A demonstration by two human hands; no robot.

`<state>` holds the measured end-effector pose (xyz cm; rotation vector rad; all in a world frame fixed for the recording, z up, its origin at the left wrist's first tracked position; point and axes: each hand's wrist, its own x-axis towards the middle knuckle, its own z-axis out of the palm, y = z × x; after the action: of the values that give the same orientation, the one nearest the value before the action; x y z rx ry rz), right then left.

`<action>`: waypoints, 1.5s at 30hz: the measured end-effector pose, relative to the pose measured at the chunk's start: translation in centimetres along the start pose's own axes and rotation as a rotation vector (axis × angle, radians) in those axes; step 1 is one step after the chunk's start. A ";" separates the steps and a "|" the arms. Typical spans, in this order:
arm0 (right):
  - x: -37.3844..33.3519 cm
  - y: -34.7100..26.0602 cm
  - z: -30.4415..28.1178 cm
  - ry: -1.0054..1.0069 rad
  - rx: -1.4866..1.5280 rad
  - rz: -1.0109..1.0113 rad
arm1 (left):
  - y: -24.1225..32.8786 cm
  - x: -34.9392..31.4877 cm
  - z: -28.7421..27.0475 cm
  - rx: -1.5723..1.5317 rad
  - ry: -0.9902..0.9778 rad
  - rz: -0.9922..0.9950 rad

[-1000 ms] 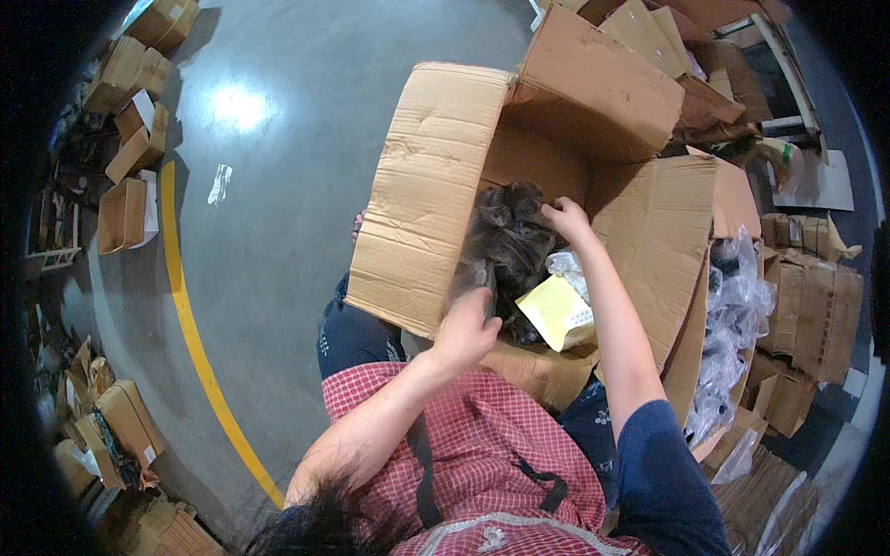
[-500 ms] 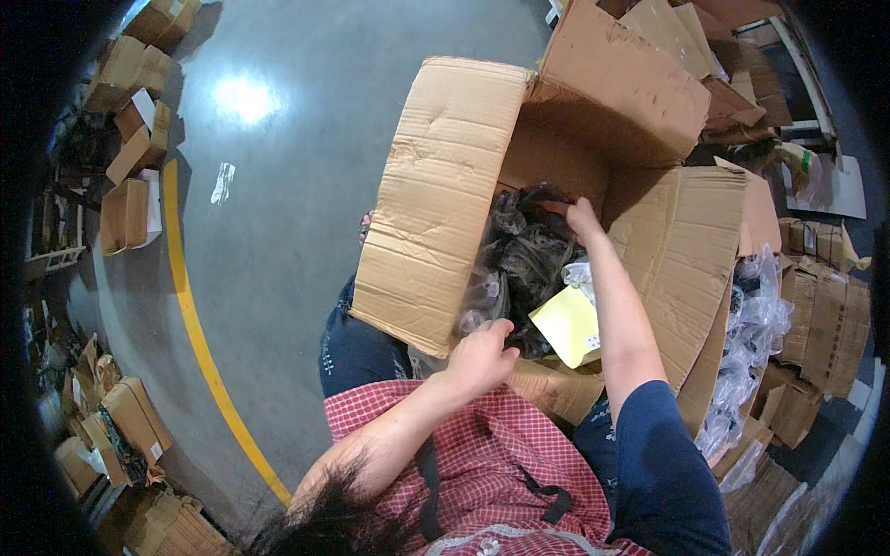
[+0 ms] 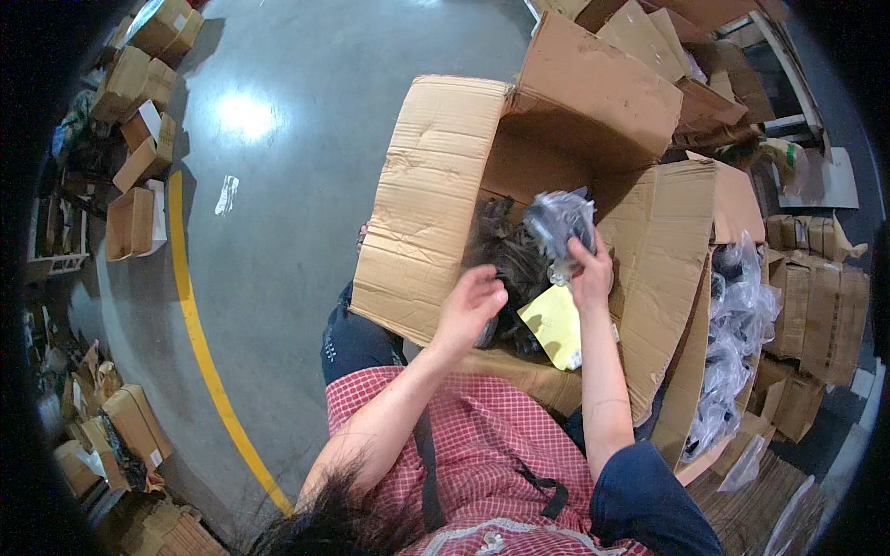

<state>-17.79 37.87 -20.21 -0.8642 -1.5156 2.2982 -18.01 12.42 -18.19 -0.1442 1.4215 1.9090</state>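
Observation:
An open cardboard box [image 3: 422, 199] stands before me with its flaps spread outward. My right hand [image 3: 591, 273] grips a clear plastic bag [image 3: 560, 225] with something dark inside it, held above the box's contents. Below it lie crumpled dark plastic bags [image 3: 519, 264]; what they contain cannot be made out. A yellow sheet of paper [image 3: 554, 324] rests at the near side of the box, close to my right wrist. My left hand [image 3: 469, 310] hovers over the near left of the contents, fingers loosely bent and apart, holding nothing visible.
To the right, another carton holds several clear plastic bags [image 3: 732, 324]. Stacked cardboard [image 3: 816, 315] lies beyond it, with more cartons [image 3: 640, 37] at the far right. Along the left, past a yellow floor line [image 3: 199, 343], are small boxes [image 3: 130, 222] and a rack.
My right hand has come up from deep in the box and back toward me, now with the bagged item. My left hand has moved slightly farther over the contents.

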 end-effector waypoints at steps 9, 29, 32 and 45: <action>-14.7 -5.4 6.3 -0.686 -1.012 -0.291 | 4.0 -1.2 0.6 -0.527 -0.179 -0.045; -10.5 -11.9 5.6 -0.635 -1.329 -0.655 | 6.0 -3.1 2.2 -0.543 -0.360 -0.369; -9.6 -11.3 4.3 -0.430 -1.322 -0.701 | 3.8 -1.5 1.3 -0.383 -0.250 -0.271; -7.1 -10.5 -1.0 0.087 -0.880 -0.138 | 2.0 -0.9 0.8 0.303 0.112 0.195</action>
<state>-12.72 39.45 -8.71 -0.9693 -2.4772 1.4186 -18.30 12.46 -15.89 0.0344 1.8394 1.8335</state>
